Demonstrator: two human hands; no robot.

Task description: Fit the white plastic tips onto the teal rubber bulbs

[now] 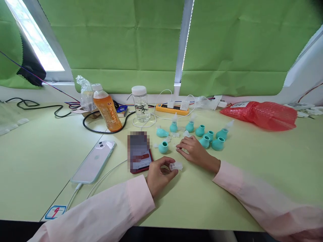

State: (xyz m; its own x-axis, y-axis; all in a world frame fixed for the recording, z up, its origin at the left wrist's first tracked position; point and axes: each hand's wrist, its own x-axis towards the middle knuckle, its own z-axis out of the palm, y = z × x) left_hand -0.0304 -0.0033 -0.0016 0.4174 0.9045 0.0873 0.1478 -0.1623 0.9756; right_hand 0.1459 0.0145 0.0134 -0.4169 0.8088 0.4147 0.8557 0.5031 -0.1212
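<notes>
Between the thumb and fingers of my left hand [160, 176] is a clear plastic nozzle piece [176, 166], lying sideways just above the table. My right hand [195, 153] is closed in a pinch, its fingertips low over the table; a tiny pale bit shows there, too small to name. Just beyond the hands stand several teal rubber bulbs, one open-topped bulb [163, 147] nearest my left hand and another bulb [218, 144] right of my right hand. A bulb with a clear tip [173, 126] stands farther back. Small clear plastic parts [176, 134] lie among them.
A phone with its screen lit [140, 154] lies left of my hands, beside a charging phone [94, 161]. Behind stand an orange drink bottle [108, 109], a clear jar [141, 106] and a power strip [164, 108]. A red plastic bag [264, 114] lies at right.
</notes>
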